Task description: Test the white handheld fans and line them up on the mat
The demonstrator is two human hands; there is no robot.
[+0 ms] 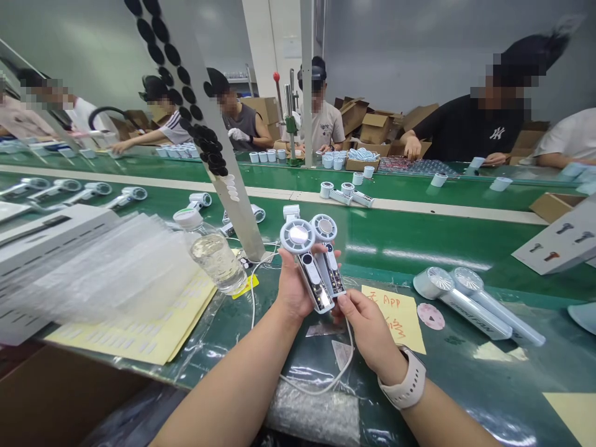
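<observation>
My left hand (294, 285) is wrapped round two light-blue handheld fans, held side by side above the bench. The nearer handheld fan (298, 236) has a round ring head with a shiny disc, and its handle is uncovered, showing circuit parts. Behind it to the right, the second handheld fan (325, 228) also has its handle uncovered. At the foot of that second handle, my right hand (365, 323) pinches the end of a white cable (350, 354). Whether the plug sits inside the fan is hidden by my fingers. The cable loops down across the bench.
A water bottle (215, 254) leans left of my hands, beside plastic bags (107, 267) on yellow sheets. Two wrapped fans (470, 304) lie right, near a yellow note (395, 316). A slanted metal post (223, 180) stands before the green conveyor (400, 230). Co-workers sit opposite.
</observation>
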